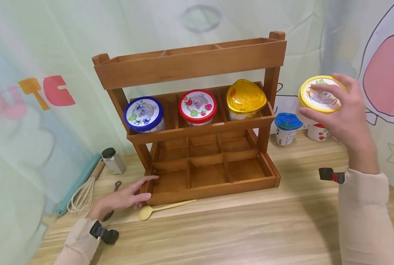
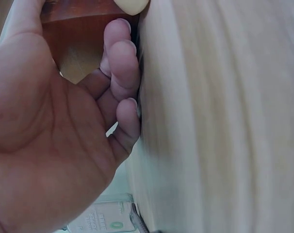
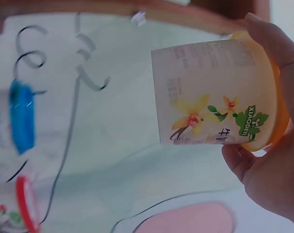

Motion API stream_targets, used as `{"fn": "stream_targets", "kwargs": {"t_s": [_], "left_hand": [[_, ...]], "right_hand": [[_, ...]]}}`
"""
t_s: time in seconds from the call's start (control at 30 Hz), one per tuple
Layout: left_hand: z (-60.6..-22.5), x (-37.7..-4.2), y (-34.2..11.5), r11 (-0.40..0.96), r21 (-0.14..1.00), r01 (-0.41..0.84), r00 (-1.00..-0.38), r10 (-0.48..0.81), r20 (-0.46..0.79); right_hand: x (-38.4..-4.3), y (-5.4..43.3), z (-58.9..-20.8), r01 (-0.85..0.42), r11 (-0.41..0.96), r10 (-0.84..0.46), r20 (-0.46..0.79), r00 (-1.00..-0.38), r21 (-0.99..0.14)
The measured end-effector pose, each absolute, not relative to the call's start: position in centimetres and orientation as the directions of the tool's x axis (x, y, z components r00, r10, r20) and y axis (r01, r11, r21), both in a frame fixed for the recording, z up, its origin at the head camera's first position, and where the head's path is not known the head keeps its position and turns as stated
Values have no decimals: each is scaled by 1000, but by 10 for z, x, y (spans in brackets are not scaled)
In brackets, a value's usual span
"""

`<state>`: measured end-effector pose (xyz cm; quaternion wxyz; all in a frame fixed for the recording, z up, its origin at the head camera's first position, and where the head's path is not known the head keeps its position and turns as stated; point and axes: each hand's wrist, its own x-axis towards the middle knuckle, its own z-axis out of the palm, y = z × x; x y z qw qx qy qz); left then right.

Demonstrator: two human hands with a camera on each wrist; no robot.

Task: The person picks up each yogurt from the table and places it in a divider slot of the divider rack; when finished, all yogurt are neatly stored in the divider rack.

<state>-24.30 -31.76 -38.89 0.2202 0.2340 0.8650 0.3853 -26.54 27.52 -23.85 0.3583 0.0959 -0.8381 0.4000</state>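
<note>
My right hand (image 1: 351,117) grips a white tub with a yellow lid (image 1: 320,98) by its rim, raised to the right of the wooden rack (image 1: 190,70). In the right wrist view, the tub (image 3: 200,97) lies sideways, showing printed yellow flowers. Down at the rack's lower left front corner, my left hand (image 1: 127,197) holds the edge, thumb on the front and index finger over the tray. The left wrist view shows this hand's other fingers (image 2: 125,68) curled beside the tabletop. On the middle tier stand a blue-lidded tub (image 1: 144,114), a red-lidded tub (image 1: 197,106) and a yellow-domed tub (image 1: 246,97).
Behind my right hand stand a blue-topped cup (image 1: 287,127) and a red-lidded tub (image 1: 317,131). A pale yellow spoon (image 1: 146,212) lies before the rack. Left of it are a jar with a dark lid (image 1: 113,162), a whisk (image 1: 84,195) and a teal rolling pin (image 1: 79,184).
</note>
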Motion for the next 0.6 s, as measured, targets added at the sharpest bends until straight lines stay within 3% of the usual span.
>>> {"fn": "stream_targets", "kwargs": {"t_s": [0.6], "left_hand": [[-388, -242, -317, 589, 768, 252, -788, 585, -191]], "right_hand": [[-225, 223, -213, -653, 593, -71, 777, -625, -471]]}}
